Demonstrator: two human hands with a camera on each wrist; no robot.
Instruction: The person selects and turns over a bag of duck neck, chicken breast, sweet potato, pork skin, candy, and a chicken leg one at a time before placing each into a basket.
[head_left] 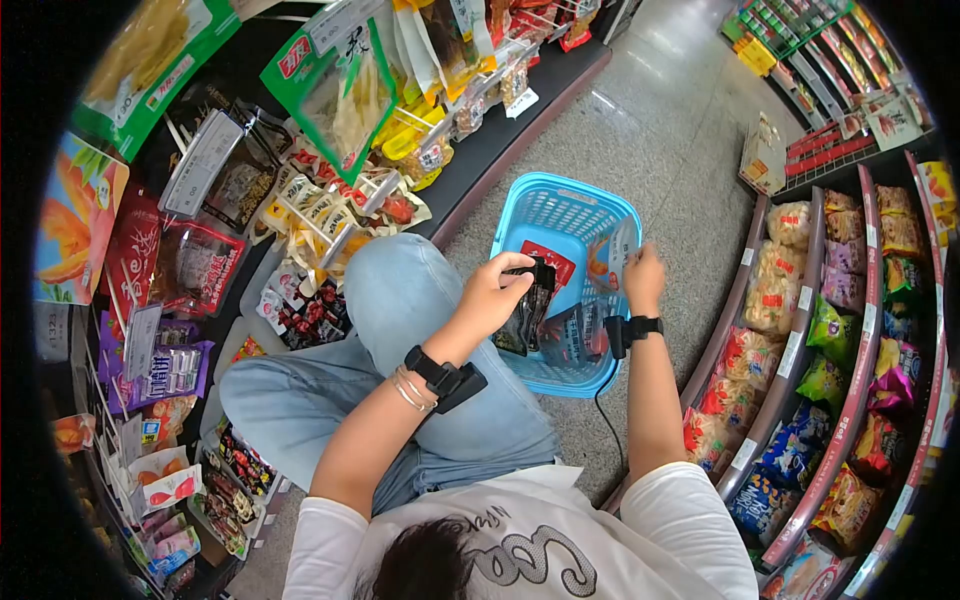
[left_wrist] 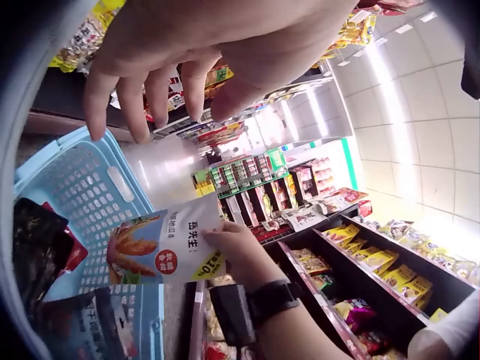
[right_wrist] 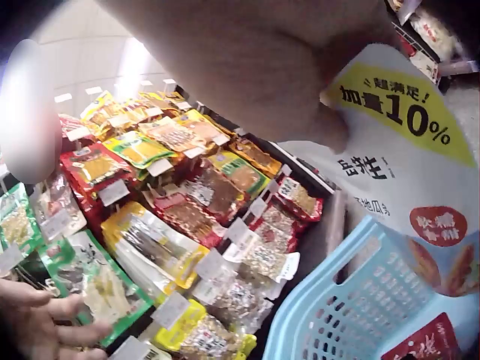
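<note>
My right hand [head_left: 645, 278] pinches the top corner of a white snack bag [left_wrist: 169, 240] with an orange food picture. The bag hangs at the right side of a light blue plastic basket [head_left: 507, 212], overlapping its inside in the head view. Over the basket's left side is my left hand [head_left: 497, 290], its fingers spread and nothing in them in the left wrist view [left_wrist: 202, 67]. A black package [left_wrist: 37, 240], a red packet [head_left: 562, 265] and a dark grey-blue bag [head_left: 580, 335] lie inside the basket.
Racks of hanging snack bags [head_left: 345, 90] rise along the left. On the right stand tiered shelves [head_left: 790, 290] of packaged snacks. The basket sits on a grey speckled floor [head_left: 640, 130] between them, beside my bent knee [head_left: 400, 290].
</note>
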